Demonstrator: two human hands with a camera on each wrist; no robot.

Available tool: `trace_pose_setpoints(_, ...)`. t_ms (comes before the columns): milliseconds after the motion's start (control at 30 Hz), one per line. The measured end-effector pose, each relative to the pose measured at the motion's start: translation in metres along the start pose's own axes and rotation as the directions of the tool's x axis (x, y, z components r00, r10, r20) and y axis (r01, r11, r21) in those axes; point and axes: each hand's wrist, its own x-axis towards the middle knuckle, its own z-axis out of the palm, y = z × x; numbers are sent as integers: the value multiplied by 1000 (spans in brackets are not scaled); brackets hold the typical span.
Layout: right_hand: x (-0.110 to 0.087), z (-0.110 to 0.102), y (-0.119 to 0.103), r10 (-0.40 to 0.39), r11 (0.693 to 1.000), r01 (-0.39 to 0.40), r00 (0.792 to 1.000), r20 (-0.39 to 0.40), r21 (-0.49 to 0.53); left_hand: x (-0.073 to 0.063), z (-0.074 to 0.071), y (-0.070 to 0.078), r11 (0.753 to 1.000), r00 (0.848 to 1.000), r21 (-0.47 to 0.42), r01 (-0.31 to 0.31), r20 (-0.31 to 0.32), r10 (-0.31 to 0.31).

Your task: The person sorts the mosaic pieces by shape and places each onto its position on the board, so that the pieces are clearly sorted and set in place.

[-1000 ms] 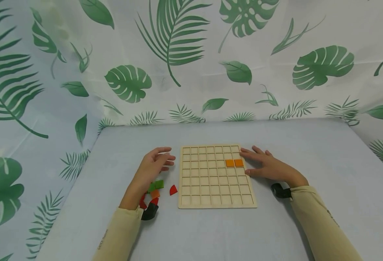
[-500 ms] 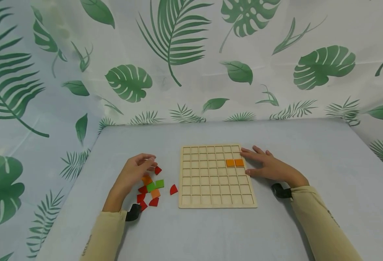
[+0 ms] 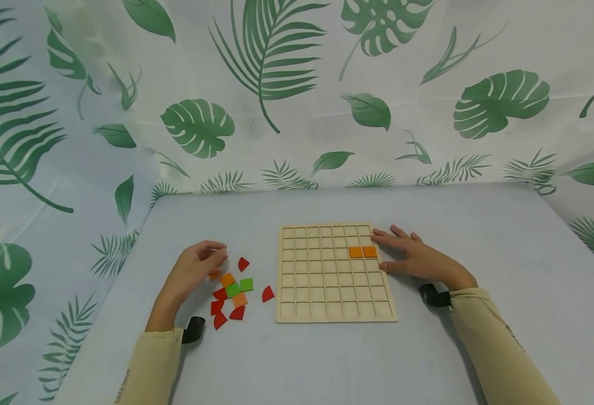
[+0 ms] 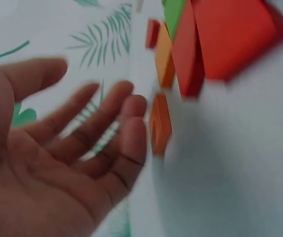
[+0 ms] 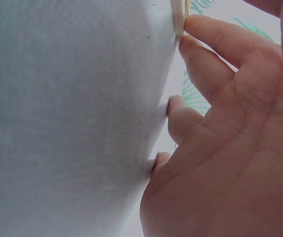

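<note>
Near loose tiles [image 3: 232, 290] is the left grip [image 3: 190, 270], right grip [image 3: 418, 259] touching the board [image 3: 318, 280].

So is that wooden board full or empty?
The board is nearly empty: two orange tiles sit in it; the rest looks bare.

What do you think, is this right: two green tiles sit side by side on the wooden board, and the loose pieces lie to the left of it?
Not quite. In the head view, the two tiles on the wooden board are orange, not green. They do sit side by side, and the loose pieces lie to the left of the board.
</note>
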Motion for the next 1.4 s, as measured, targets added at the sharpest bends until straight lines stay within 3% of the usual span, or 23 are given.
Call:
trace_pose_setpoints(100,1,0,0,2,1000,-2,1000,0,-3,-2,-3,-2,992,998,121,-36,51,30)
trace_pose_setpoints(267,1,0,-1,7,1000,-7,1000,4,6,-2,-4,-7,952,988,291,-99,139,60)
trace_pose_setpoints(400,1,0,-2,6,1000,-6,1000,7,10,-2,-3,-11,923,986,368,-114,153,61)
trace_pose_setpoints(633,1,0,-2,1,1000,-1,1000,8,7,1,-1,-16,912,983,378,-158,145,110)
trace_pose_setpoints(1000,1,0,-1,2,1000,-2,1000,4,2,3,1,-15,894,984,419,-159,143,108)
trace_pose_setpoints(1200,0,0,0,1,1000,-1,1000,2,16,4,2,-14,910,987,389,-145,121,106)
trace_pose_setpoints(1400,0,-1,-1,7,1000,-7,1000,4,16,7,3,-14,931,981,317,-183,119,152)
